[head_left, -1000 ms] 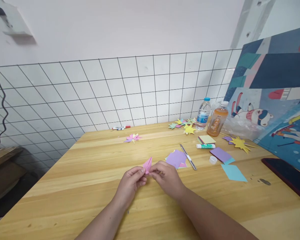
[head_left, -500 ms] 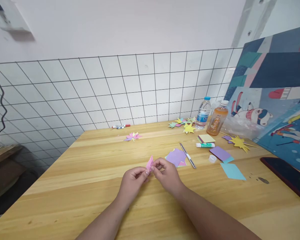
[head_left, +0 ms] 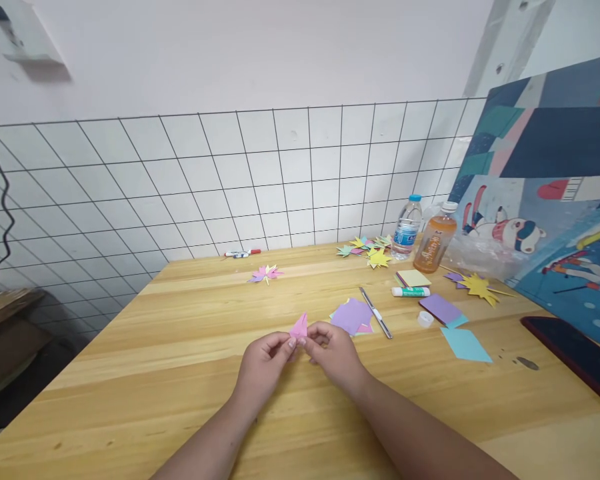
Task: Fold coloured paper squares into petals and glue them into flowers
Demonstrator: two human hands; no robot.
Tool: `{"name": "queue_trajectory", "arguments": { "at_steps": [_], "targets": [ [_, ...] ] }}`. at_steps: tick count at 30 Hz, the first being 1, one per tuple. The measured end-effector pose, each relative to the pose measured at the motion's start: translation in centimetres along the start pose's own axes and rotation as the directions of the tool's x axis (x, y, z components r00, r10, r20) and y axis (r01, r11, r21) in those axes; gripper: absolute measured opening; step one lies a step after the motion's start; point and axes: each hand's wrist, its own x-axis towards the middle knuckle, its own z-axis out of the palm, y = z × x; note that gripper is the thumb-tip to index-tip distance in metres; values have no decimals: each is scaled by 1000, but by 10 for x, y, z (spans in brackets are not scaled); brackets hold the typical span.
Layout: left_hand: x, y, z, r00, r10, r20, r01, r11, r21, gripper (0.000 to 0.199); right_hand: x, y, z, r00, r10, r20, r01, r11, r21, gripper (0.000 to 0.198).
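Note:
A small folded piece of pink paper [head_left: 299,327] is held above the wooden table [head_left: 180,353], its pointed end facing away from me. My left hand [head_left: 264,360] pinches its lower left edge between thumb and fingers. On the other side, my right hand [head_left: 334,352] pinches the lower right edge, the two thumbs almost touching. The fingertips hide the bottom of the paper. Just beyond my right hand lie purple paper pieces [head_left: 351,316] and a utility knife [head_left: 376,313].
A multicoloured paper star [head_left: 266,274] and markers [head_left: 243,253] lie farther back. To the right are a glue stick [head_left: 411,292], a white cap [head_left: 425,319], a blue sheet [head_left: 466,344], yellow stars [head_left: 379,258], a water bottle [head_left: 407,228], an orange drink bottle [head_left: 435,239] and a phone [head_left: 570,357].
The pink paper has turned, so a broader, flatter triangular face shows. My right fingers have shifted slightly down along its edge; my left hand has barely moved.

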Motion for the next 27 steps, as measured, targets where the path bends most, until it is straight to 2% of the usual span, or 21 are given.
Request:
{"name": "queue_trajectory", "arguments": {
  "at_steps": [4, 10, 14, 17, 19, 23, 27],
  "targets": [
    [0, 0, 1, 1000, 12, -15, -11, 999, 52, 24, 2, 2, 0, 998, -54, -38, 52, 997, -63, 22],
    [2, -5, 0, 1000, -18, -6, 18, 999, 47, 27, 3, 5, 1, 1000, -17, -1, 17, 1000, -3, 22],
    [2, -3, -2, 999, -10, 46, 10, 1000, 5, 23, 3, 5, -4, 995, -93, 20, 95, 983, -159, 18],
    [3, -1, -4, 999, -13, 35, 13, 1000, -18, 23, 2, 5, -8, 987, -151, 48, 159, 945, -286, 16],
    [3, -1, -5, 1000, 1, 11, -1, 1000, 18, 22, 1, 4, -9, 985, -155, 79, 172, 938, -301, 13],
    [1, 2, -6, 997, 75, -28, -69, 985, 161, 18, -1, 2, -9, 988, -146, 55, 155, 944, -290, 23],
    [-3, 7, -6, 983, 184, 15, -179, 933, 314, 17, 0, -1, -8, 993, -97, 70, 111, 960, -256, 21]
  ]
}}
